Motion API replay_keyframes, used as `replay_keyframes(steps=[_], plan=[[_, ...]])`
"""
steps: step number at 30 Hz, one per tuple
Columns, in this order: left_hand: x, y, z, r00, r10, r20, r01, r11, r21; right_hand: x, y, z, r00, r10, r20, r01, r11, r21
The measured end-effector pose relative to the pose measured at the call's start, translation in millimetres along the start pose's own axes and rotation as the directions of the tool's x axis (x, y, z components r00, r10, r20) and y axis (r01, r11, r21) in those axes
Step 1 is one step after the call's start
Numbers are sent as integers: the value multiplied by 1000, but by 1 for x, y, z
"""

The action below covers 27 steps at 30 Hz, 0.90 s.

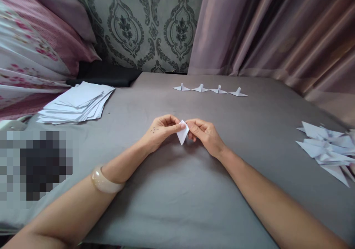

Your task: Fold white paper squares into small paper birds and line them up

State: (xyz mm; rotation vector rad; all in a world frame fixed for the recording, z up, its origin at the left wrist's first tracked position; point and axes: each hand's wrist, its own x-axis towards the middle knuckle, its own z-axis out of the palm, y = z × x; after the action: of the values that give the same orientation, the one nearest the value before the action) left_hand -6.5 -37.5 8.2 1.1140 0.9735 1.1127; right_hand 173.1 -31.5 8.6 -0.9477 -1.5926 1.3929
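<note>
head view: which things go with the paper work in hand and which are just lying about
Likely part of it:
- small folded paper, between left hand and right hand
- stack of white sheets
- row of four folded pieces
- pile of folded pieces

Apparently just lying about:
- black item behind the stack
- flowered fabric

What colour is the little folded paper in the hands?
The folded paper is plain white on the side showing, seen in the head view.
</note>
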Motion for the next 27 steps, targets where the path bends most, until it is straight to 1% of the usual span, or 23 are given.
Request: replay_keyframes(steps=[3, 8, 13, 16, 18, 21, 24, 27], plan=[[0, 0, 0, 1000, -11, 1, 11, 1000, -4, 2, 1, 3, 999, 18, -28, -17, 999, 27], [1, -1, 0, 1000, 10, 15, -9, 997, -81, 4, 4, 3, 995, 18, -93, -15, 999, 35], [1, -2, 1, 998, -14, 53, 15, 1000, -19, 4, 5, 3, 990, 7, -142, -3, 1000, 28], [2, -4, 1, 1000, 1, 21, -1, 1000, -9, 4, 6, 4, 986, -10, -167, 12, 1000, 7], [3, -5, 1, 1000, 14, -9, -15, 1000, -11, 5, 7, 4, 988, -3, -155, 2, 1000, -5], [4, -6, 0, 999, 40, -31, -40, 999, -23, 5, 7, 3, 992, 44, -122, -44, 999, 1], [4, -5, 0, 999, 48, -15, -48, 998, -36, 6, 7, 1, 991, 75, -114, -72, 997, 27], [2, -3, -1, 999, 27, 35, -26, 999, -33, 6, 8, 0, 991, 77, -105, -78, 997, 2]])
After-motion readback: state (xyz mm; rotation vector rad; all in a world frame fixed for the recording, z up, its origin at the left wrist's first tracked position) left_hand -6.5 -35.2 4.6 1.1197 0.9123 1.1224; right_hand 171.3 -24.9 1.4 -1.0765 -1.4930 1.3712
